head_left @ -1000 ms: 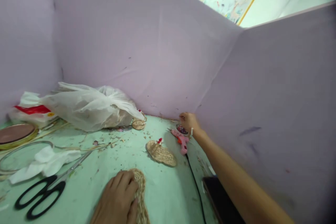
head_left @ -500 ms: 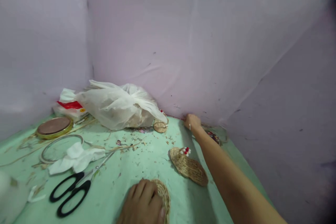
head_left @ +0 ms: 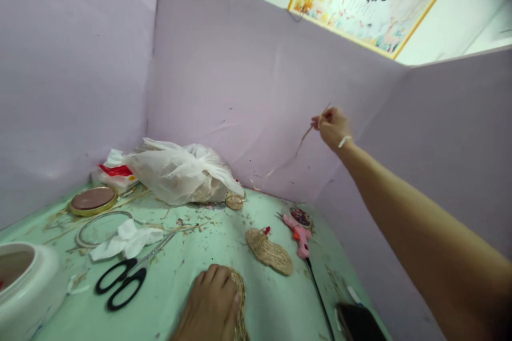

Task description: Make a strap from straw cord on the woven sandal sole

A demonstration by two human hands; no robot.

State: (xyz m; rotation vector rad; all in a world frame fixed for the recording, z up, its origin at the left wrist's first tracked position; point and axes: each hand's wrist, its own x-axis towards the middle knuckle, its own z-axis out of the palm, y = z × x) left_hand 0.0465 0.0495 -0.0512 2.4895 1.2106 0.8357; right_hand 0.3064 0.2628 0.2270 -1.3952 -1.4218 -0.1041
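My right hand (head_left: pixel 332 127) is raised in front of the purple panel, its fingers pinched on a thin straw strand (head_left: pixel 306 136) that trails down to the left. Low in the middle, my left hand (head_left: pixel 212 301) lies over a woven straw slipper sole (head_left: pixel 240 303), its fingers bent and the thumb along the right side. Much of that sole is hidden under the hand. A small woven straw slipper (head_left: pixel 269 250) with red and white beads rests to the right of it. Beyond lies a pink glue gun (head_left: pixel 299 234) with a black cord.
Black-handled scissors (head_left: pixel 127 279), a crumpled tissue (head_left: pixel 126 240), a wire ring (head_left: pixel 86 232) and a round gold-rimmed tin (head_left: pixel 93 200) are on the left. A white plastic bag (head_left: pixel 180 170) stands at the back, a white jar (head_left: pixel 40 287) front left, a phone (head_left: pixel 358 322) front right.
My right hand has risen from the table's back edge, drawing up the straw strand. The view has tilted up, bringing the framed picture, glue gun and phone into sight. My left hand stays on the sole.
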